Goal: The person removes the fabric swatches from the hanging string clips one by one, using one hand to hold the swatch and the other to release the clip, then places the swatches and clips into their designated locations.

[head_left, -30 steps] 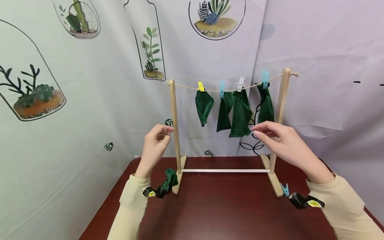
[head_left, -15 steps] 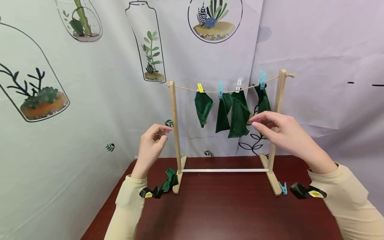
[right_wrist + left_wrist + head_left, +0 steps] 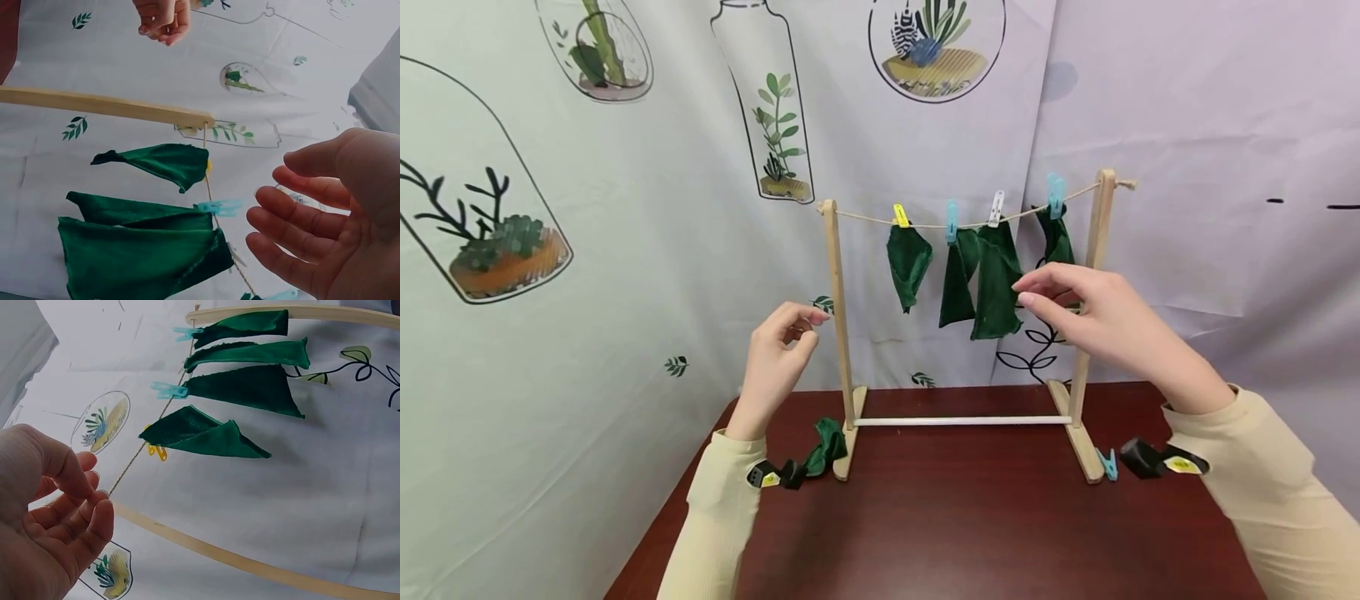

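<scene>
L hand [image 3: 778,354] & R hand [image 3: 1101,321]: fingers loosely bent, thumbs slightly apart from them, nothing held. Below L fingers, crumpled green cloth [image 3: 826,447] on table [image 3: 947,517]; below R fingers, blue clip [image 3: 1108,465]. Beyond fingertips, wooden rack [image 3: 844,367] w/ 4 hanging green cloths [image 3: 997,292] pegged along cord [image 3: 865,218]; patterned backdrop [image 3: 647,233] behind.

Head view forward; closer wrist views share rack [image 3: 106,107]
</scene>
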`<state>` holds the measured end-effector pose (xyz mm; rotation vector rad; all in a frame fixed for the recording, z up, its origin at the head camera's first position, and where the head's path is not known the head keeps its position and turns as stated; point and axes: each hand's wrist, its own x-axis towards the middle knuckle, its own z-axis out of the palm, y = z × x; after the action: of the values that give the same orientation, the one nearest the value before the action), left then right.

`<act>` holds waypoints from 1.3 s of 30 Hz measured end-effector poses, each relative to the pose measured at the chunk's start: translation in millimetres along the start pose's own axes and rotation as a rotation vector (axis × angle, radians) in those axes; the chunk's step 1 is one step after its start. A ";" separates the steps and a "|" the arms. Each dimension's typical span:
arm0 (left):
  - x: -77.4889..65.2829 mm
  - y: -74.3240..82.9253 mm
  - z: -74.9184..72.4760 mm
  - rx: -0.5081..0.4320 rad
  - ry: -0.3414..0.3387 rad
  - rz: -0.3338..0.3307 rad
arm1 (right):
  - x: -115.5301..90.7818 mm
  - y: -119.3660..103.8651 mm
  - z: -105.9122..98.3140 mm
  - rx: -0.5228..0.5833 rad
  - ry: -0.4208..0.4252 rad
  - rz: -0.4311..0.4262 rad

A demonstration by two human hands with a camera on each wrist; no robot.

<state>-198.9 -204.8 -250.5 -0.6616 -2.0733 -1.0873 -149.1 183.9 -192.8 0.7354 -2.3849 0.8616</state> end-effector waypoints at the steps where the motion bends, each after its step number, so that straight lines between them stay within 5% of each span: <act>1: 0.9 0.5 -0.1 0.002 -0.002 0.001 | 2.2 -0.9 -0.6 0.000 -0.005 0.005; 9: 10.2 -2.5 6.4 -0.022 -0.030 -0.007 | 31.4 -6.1 0.4 -0.012 -0.039 -0.007; 19: 28.1 -3.1 39.1 -0.069 -0.159 -0.031 | 76.9 -7.3 10.6 0.002 -0.118 -0.009; 32: 52.1 -7.4 74.1 -0.028 -0.208 -0.033 | 121.4 -11.0 1.5 -0.049 -0.164 0.006; 39: 57.5 -15.8 77.3 -0.009 -0.184 -0.080 | 142.4 -12.0 4.4 -0.054 -0.204 0.012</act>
<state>-272.5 -140.8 -245.6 -0.7118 -2.2704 -1.1167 -246.9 128.1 -104.6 0.8225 -2.5835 0.7550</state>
